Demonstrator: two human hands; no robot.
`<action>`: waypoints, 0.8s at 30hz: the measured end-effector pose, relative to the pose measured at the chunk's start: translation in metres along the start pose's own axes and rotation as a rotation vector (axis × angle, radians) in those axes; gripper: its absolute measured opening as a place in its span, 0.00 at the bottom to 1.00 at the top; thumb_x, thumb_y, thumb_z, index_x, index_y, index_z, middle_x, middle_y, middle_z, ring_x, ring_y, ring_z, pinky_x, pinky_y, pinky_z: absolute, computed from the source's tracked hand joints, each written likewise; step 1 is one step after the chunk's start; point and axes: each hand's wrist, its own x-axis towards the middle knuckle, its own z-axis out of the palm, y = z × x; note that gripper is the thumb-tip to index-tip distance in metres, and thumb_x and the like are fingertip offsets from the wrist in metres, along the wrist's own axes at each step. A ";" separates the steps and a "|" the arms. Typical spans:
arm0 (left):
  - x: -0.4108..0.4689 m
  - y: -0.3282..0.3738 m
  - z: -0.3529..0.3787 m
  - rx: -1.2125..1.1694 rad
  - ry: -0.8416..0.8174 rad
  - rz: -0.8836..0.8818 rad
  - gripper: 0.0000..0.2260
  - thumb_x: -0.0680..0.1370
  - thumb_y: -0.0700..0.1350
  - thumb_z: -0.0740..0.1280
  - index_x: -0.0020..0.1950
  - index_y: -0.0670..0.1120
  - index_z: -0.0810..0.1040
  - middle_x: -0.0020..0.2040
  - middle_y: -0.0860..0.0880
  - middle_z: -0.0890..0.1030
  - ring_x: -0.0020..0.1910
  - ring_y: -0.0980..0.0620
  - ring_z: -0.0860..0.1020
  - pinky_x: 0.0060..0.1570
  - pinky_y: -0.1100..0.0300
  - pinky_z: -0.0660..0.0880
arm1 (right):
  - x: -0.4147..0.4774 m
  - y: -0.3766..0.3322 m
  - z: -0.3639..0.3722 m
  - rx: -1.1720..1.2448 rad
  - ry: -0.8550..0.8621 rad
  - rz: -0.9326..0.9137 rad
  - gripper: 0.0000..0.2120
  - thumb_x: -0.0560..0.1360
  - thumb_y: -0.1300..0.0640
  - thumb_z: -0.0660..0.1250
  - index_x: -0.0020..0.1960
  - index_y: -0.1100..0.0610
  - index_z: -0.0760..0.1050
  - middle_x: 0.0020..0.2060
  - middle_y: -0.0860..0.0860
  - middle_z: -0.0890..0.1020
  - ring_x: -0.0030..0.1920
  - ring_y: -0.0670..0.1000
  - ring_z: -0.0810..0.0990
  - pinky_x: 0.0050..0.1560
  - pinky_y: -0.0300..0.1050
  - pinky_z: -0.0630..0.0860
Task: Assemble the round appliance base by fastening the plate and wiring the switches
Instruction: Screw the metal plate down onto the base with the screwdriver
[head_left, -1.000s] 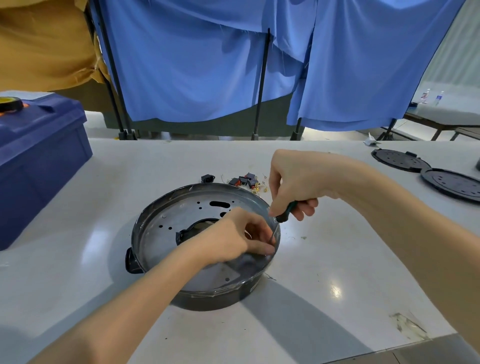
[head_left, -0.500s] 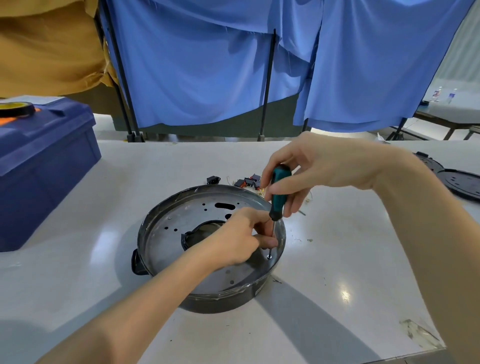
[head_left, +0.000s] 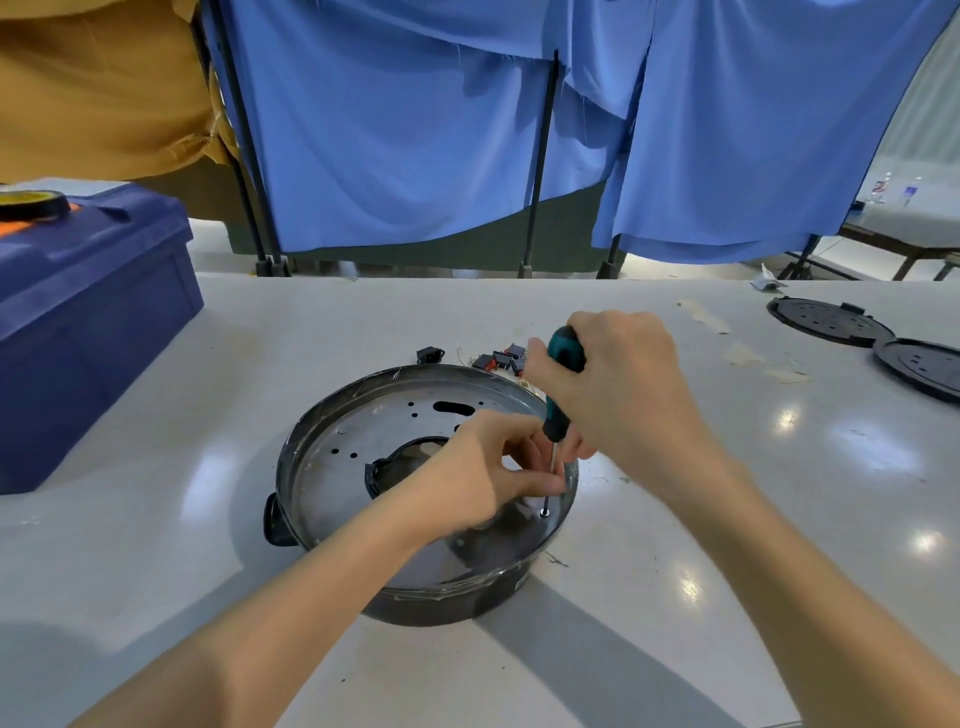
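A round dark metal appliance base (head_left: 441, 603) sits on the glossy white table (head_left: 156, 545), with a silver perforated metal plate (head_left: 332, 483) lying inside it. The right hand (head_left: 623, 384) grips a teal-and-black-handled screwdriver (head_left: 563, 364), nearly upright, its tip on a small silver screw (head_left: 544, 512) near the plate's right edge. The left hand (head_left: 483, 473) pinches the shaft just above the tip. Small black-and-red switches (head_left: 501, 359) lie just beyond the base. A dark blue plastic box (head_left: 78, 332) stands at the left, and two black round perforated discs (head_left: 831, 322) lie far right.

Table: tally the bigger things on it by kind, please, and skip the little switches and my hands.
Round appliance base: 1
Screwdriver: 1
Black perforated discs: 2
Blue storage box: 1
Tape roll, on the box: 1
Total: 6
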 end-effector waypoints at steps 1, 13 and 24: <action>-0.001 0.002 0.000 -0.028 0.016 0.022 0.04 0.73 0.37 0.73 0.41 0.39 0.79 0.35 0.44 0.79 0.36 0.54 0.77 0.46 0.58 0.77 | -0.003 -0.005 0.007 -0.094 0.048 0.002 0.20 0.79 0.48 0.62 0.36 0.62 0.66 0.28 0.56 0.73 0.33 0.59 0.74 0.33 0.48 0.66; 0.002 0.002 0.000 -0.084 -0.014 -0.021 0.08 0.73 0.36 0.73 0.36 0.44 0.77 0.34 0.45 0.78 0.35 0.56 0.76 0.43 0.68 0.73 | 0.014 0.017 -0.027 0.402 -0.311 -0.189 0.10 0.75 0.51 0.70 0.49 0.58 0.82 0.36 0.52 0.84 0.28 0.50 0.83 0.32 0.40 0.81; 0.008 -0.002 0.003 -0.143 0.012 0.007 0.12 0.71 0.32 0.73 0.32 0.44 0.77 0.31 0.48 0.82 0.35 0.53 0.81 0.42 0.64 0.78 | -0.008 0.003 0.016 -0.180 0.453 -0.027 0.16 0.75 0.54 0.68 0.35 0.63 0.73 0.23 0.53 0.67 0.26 0.58 0.64 0.30 0.44 0.62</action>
